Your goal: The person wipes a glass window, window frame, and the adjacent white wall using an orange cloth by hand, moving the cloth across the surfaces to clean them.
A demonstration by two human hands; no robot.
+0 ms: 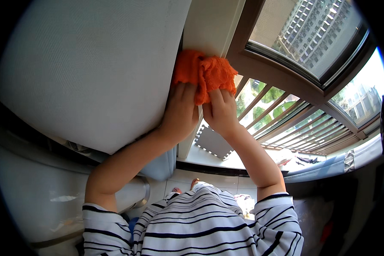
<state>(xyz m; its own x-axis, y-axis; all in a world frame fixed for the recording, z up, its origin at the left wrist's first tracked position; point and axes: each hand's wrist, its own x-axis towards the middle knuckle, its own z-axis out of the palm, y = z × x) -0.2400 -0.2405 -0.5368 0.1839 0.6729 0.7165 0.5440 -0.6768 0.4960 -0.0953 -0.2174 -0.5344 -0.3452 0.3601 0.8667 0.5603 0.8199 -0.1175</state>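
Observation:
Both arms reach forward to a fluffy orange cloth (217,72) bunched against a cream-white upright panel (211,25). My left hand (181,112) is closed on the cloth's left part, its fingertips covered by the folds. Close beside it, my right hand (222,112) grips the lower right part of the cloth, fingers bent into the fabric. The cloth hides where the fingertips press and the piece of panel behind it.
A large pale textured surface (94,72) fills the left side, close to my left forearm. To the right are a brown-framed window (286,70) and slatted railing (277,102). Below lie a grey foam mat (213,143) and floor tiles (226,177).

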